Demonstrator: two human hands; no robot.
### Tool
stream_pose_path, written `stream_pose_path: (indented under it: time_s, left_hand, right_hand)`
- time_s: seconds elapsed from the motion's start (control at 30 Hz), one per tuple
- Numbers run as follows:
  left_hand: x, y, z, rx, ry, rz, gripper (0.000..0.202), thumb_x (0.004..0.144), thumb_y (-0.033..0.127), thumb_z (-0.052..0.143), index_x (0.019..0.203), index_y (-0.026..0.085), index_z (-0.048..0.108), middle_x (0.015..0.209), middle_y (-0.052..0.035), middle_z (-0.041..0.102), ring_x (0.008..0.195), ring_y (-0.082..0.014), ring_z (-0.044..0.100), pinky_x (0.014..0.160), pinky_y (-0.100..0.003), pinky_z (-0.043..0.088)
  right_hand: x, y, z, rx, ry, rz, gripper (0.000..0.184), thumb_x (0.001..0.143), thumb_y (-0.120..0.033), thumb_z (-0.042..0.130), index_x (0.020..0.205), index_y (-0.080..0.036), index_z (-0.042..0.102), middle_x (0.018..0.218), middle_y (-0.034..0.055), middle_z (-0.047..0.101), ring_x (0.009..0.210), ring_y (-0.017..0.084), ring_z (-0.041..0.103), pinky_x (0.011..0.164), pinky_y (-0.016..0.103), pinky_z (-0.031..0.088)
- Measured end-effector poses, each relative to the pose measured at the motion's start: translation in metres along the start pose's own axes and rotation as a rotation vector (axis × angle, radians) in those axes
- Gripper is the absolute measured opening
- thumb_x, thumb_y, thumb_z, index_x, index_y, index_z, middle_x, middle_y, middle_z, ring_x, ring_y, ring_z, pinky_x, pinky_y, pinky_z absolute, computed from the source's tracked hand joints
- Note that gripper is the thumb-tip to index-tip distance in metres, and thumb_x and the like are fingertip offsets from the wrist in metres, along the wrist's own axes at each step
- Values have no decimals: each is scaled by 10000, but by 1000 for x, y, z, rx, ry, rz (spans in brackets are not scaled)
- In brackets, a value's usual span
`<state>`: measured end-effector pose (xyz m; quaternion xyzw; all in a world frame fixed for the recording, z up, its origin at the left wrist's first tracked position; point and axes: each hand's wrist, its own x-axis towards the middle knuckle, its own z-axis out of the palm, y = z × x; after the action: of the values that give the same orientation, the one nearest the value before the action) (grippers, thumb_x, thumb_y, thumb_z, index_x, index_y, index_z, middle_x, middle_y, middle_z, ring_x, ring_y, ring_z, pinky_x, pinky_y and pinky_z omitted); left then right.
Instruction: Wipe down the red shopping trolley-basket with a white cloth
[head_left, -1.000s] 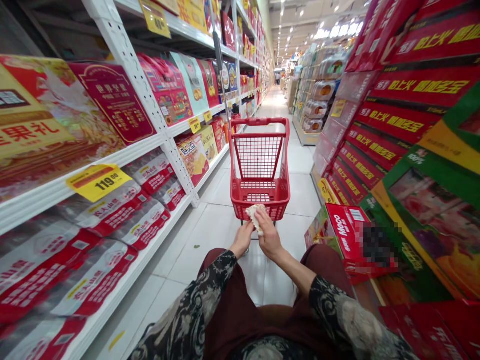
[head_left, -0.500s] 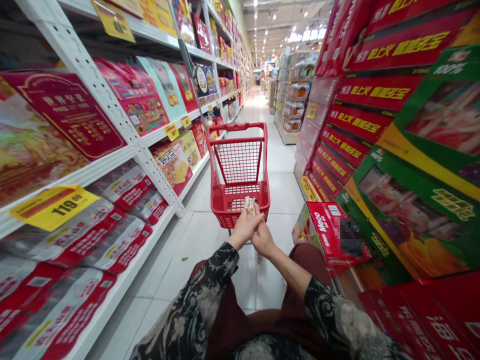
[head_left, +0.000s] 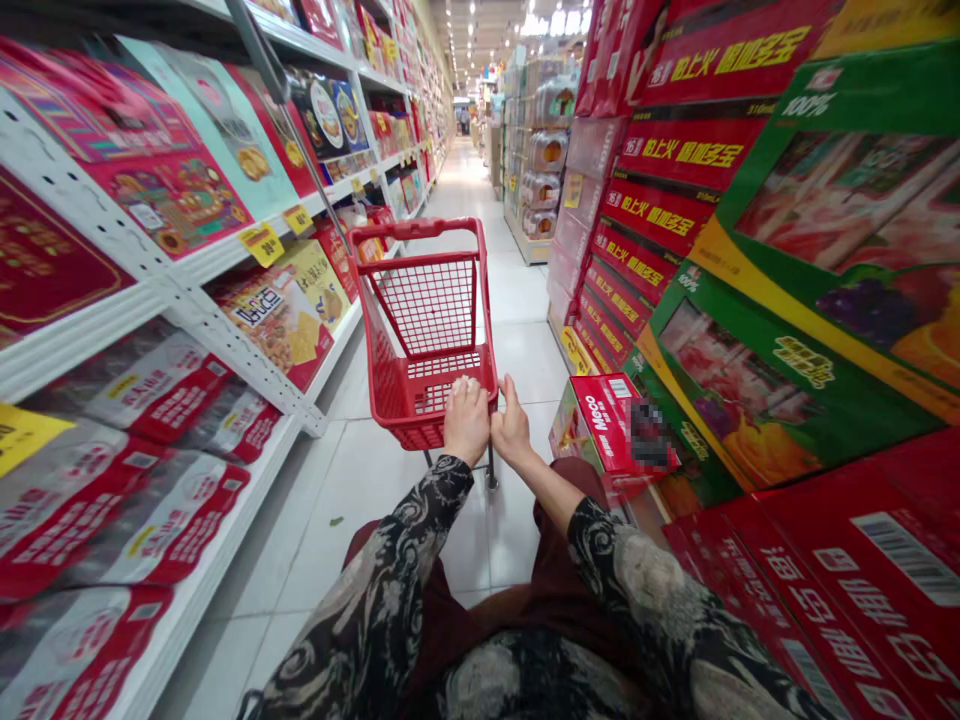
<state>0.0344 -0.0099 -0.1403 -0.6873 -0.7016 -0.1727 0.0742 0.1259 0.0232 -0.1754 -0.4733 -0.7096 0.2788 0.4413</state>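
Red shopping cart [head_left: 424, 375] stood on the tiled floor [head_left: 330, 480] near the shelves [head_left: 75, 340]. By its near corner, the left hand [head_left: 466, 424] had bent fingers and the right hand [head_left: 511, 430], just beside, was partly open; whether either held anything could not be told.

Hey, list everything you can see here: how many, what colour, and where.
Cart: 1, red, just ahead
Shelves: several, white, left
Gift boxes: many, mixed colours, left shelves
Bottle packs: several, clear and red, lower left
Price tags: several, yellow, both sides
Pole: 1, grey, upper left
Scrap: 1, green, floor
Floor: 1, white, below
Meco box: 1, mostly red, right
Cartons: stack, red, right
Fruit boxes: several, green, right
Lights: many, white, ceiling
Sleeves: 2, black and beige
Trousers: 1 pair, maroon, below
Left hand: 1, bare, cart's near edge
Right hand: 1, bare, beside it
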Motion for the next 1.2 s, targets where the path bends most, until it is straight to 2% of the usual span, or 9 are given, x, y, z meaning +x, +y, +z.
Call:
stream_pose_path:
  time_s: [0.17, 0.3, 0.43, 0.53, 0.67, 0.77, 0.9, 1.07, 1.2]
  left_hand:
    - [0, -2, 4, 68, 1, 165, 360, 886, 125, 354, 1193, 60, 531, 1306, -173, 522, 1311, -276, 372, 1089, -440, 330]
    - [-15, -43, -3, 47, -6, 185, 375, 861, 71, 357, 1197, 44, 521, 1338, -173, 491, 1327, -281, 343, 1105, -425, 317]
    - [-30, -78, -11, 13, 29, 43, 361, 838, 45, 354, 1138, -7, 547, 1345, -240, 451, 1312, -309, 356, 1095, -443, 330]
    - [-28, -70, -5, -39, 72, 6, 439, 786, 10, 368, 1208, -17, 485, 1375, -250, 410, 1337, -297, 320, 1095, -443, 334]
    - [-12, -30, 17, -143, 113, 79, 552, 795, 60, 391, 1342, 11, 332, 1395, -232, 401, 1352, -267, 304, 1091, -463, 340]
    - [-7, -17, 25, -147, 100, 124, 495, 823, 78, 362, 1314, 25, 383, 1360, -229, 450, 1322, -267, 360, 1067, -474, 360]
    - [-21, -44, 14, -42, 29, 137, 441, 823, 62, 355, 1246, 44, 479, 1345, -203, 479, 1284, -274, 412, 1053, -447, 367]
    - [-39, -92, -9, 23, 55, -4, 409, 833, 60, 320, 1195, 27, 506, 1329, -221, 485, 1284, -284, 401, 1050, -474, 354]
    - [-32, -77, -3, 20, 75, -16, 408, 853, 71, 298, 1213, 10, 480, 1300, -233, 504, 1265, -263, 429, 1055, -453, 357]
  right_hand:
    - [0, -3, -1, -142, -96, -37, 670, 739, -63, 379, 1402, -67, 286, 1405, 135, 427, 1288, 209, 412, 1076, 382, 337]
    - [-1, -5, -7, -371, -275, -165, 652, 760, -56, 376, 1406, -121, 311, 1438, 114, 384, 1344, 257, 310, 1086, 520, 245]
    - [-3, -5, -7, -380, -285, -177, 684, 739, -44, 377, 1415, -94, 290, 1432, 129, 390, 1338, 259, 312, 1073, 496, 272]
    - [-2, -3, -2, -316, -244, -186, 706, 703, -30, 382, 1404, -53, 300, 1423, 142, 400, 1332, 252, 321, 1070, 442, 302]
    - [0, -4, -1, -309, -261, -190, 654, 757, -74, 386, 1405, -60, 301, 1428, 141, 393, 1320, 253, 345, 1061, 436, 319]
    - [1, -5, -9, -376, -318, -189, 617, 798, -84, 353, 1412, -90, 293, 1435, 133, 384, 1317, 263, 352, 1050, 493, 308]
    - [2, 0, -19, -424, -336, -219, 663, 764, -46, 358, 1420, -84, 269, 1437, 137, 380, 1329, 263, 332, 1054, 518, 287]
    - [3, 8, -18, -406, -305, -220, 703, 728, -31, 370, 1421, -92, 271, 1435, 136, 384, 1331, 260, 325, 1049, 511, 304]
    - [2, 8, -11, -377, -266, -190, 709, 707, -37, 387, 1408, -37, 282, 1447, 161, 354, 1338, 272, 309, 1054, 477, 322]
